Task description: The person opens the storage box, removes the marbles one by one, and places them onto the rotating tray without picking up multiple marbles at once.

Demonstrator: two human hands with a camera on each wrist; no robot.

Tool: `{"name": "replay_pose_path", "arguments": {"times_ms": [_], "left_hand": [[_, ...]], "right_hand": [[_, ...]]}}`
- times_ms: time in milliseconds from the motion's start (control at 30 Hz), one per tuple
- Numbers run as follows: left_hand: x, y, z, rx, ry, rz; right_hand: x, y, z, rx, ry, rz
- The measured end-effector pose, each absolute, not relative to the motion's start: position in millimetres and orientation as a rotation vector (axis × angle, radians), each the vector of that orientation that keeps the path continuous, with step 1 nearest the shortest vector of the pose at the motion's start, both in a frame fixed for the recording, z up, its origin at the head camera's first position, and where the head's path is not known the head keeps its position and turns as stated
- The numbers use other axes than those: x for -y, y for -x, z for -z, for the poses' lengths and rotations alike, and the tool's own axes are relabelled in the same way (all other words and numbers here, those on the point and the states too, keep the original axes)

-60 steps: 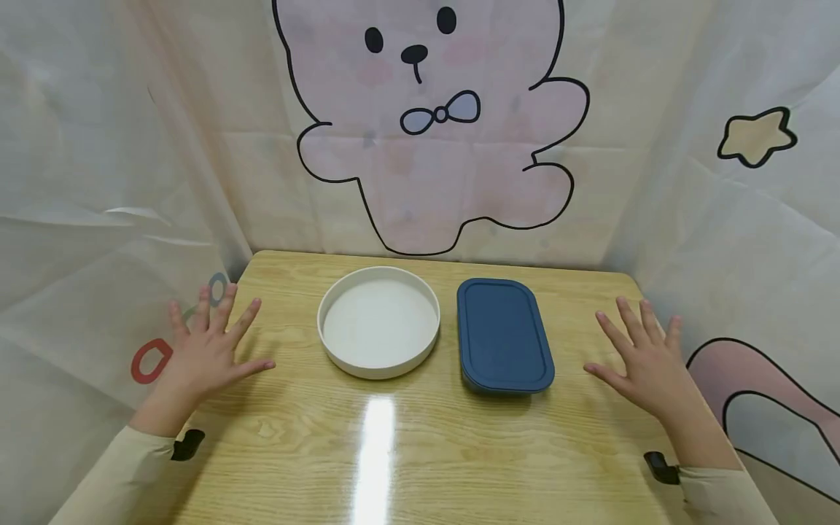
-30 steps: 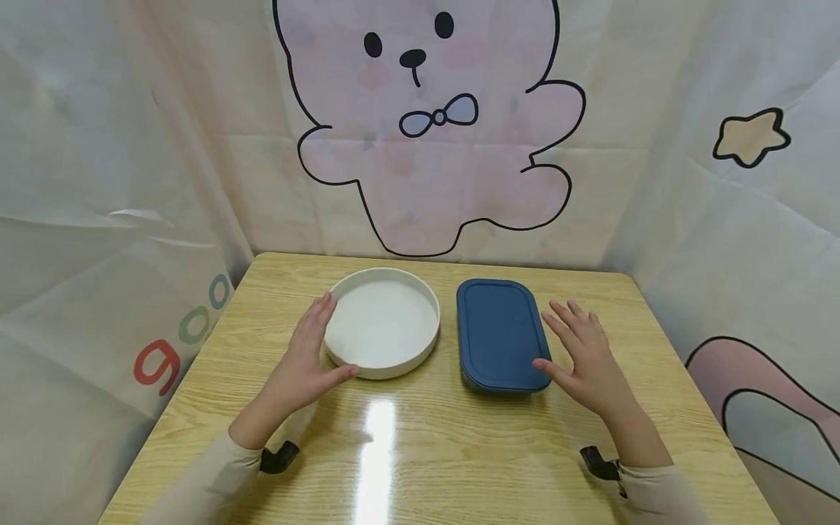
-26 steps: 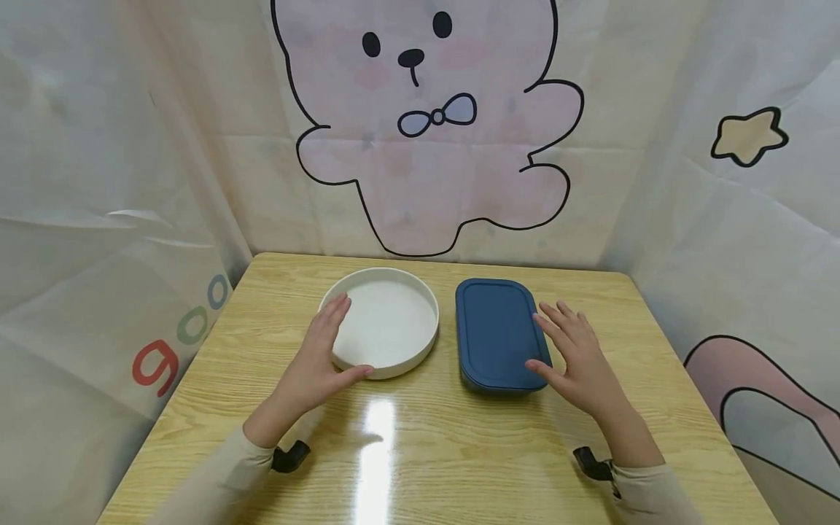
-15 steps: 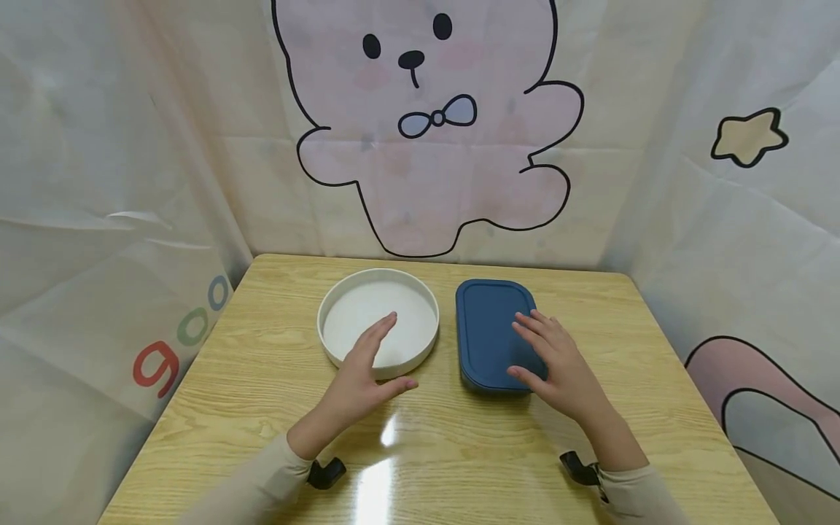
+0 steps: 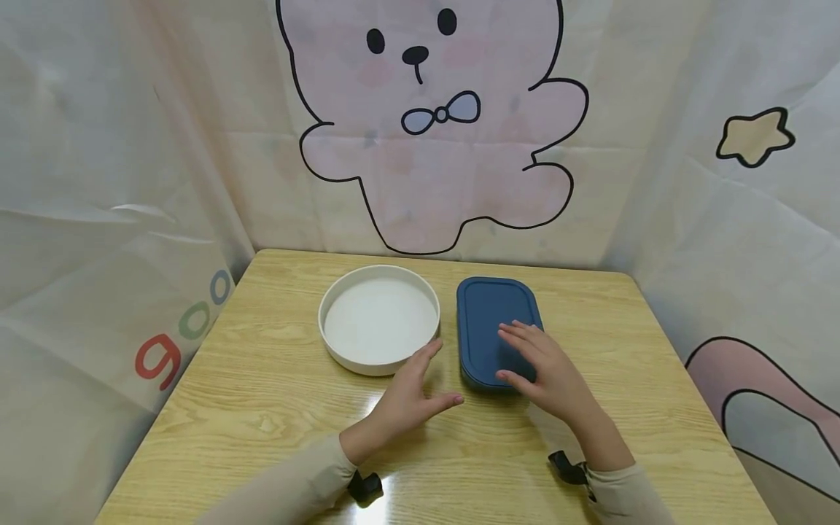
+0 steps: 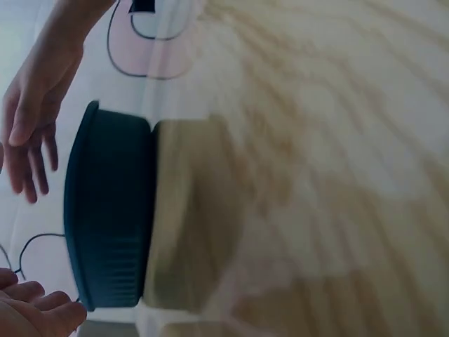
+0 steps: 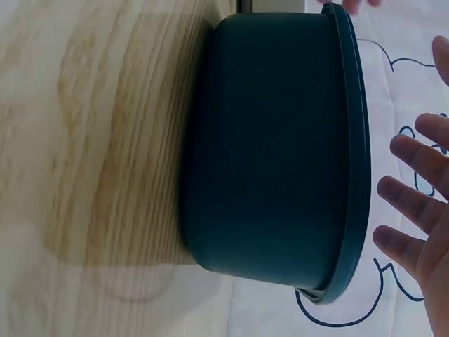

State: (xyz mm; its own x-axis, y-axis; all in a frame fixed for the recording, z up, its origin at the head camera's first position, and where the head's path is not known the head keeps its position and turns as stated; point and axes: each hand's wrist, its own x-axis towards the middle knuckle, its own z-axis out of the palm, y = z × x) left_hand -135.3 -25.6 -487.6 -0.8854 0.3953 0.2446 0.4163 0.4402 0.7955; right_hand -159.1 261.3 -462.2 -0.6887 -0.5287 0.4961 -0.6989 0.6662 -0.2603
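One spread grip, the left hand (image 5: pixel 407 397), is near the blue box (image 7: pixel 270 147), by its near-left corner; the right hand (image 5: pixel 550 373), spread too, hangs over its right side. The box sits toward the worktop's (image 5: pixel 262 379) far edge; even palm pressure below its lid (image 5: pixel 487 310) should steady it best.

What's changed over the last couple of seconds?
The left hand has swung rightward from the far left, past the white dish, toward the blue lidded box. The right hand has moved leftward and now hovers over the box's right side. Neither has taken hold of anything. Dish and box stayed put, lid still on.
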Motion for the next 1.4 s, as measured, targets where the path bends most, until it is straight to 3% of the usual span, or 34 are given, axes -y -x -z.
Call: {"name": "replay_pose_path", "arguments": {"times_ms": [533,1400], "left_hand": [[-14,161,519,2.762,0.608,1.467],[-28,174,522,2.754,0.569,1.555]], "right_hand": [[-254,150,466,2.605,-0.968,-0.579],[-248,145,482,2.7,-0.875,-0.526]]}}
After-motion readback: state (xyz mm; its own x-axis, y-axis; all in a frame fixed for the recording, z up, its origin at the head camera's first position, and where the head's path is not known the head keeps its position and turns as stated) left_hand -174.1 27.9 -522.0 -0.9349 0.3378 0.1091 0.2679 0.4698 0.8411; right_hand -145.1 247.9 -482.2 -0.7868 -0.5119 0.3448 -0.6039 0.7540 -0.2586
